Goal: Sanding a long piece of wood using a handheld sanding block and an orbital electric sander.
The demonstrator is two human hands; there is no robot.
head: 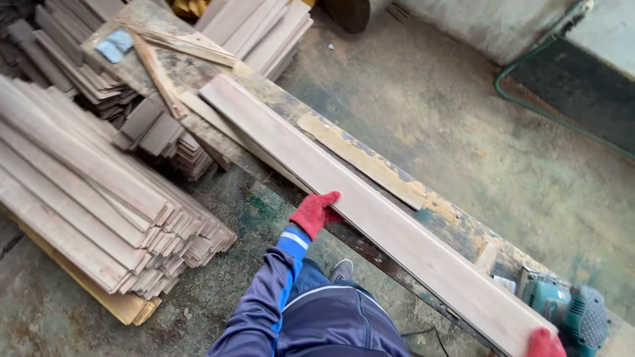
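Note:
A long pale wooden plank [370, 205] lies lengthwise on a narrow, worn workbench [456, 228] that runs from upper left to lower right. My left hand [314, 213], in a red glove, grips the plank's near edge about midway. My right hand [545, 344], also in a red glove, holds the plank's near end at the bottom right corner, only partly in view. A green electric sander [572, 314] sits on the bench just beyond my right hand.
A big stack of wooden slats [99, 198] lies on the floor at left, with smaller piles [162, 135] behind it and more boards [261, 33] at the top. Loose strips [155, 69] rest on the bench's far end. A green hose [529, 106] runs along the concrete floor at right.

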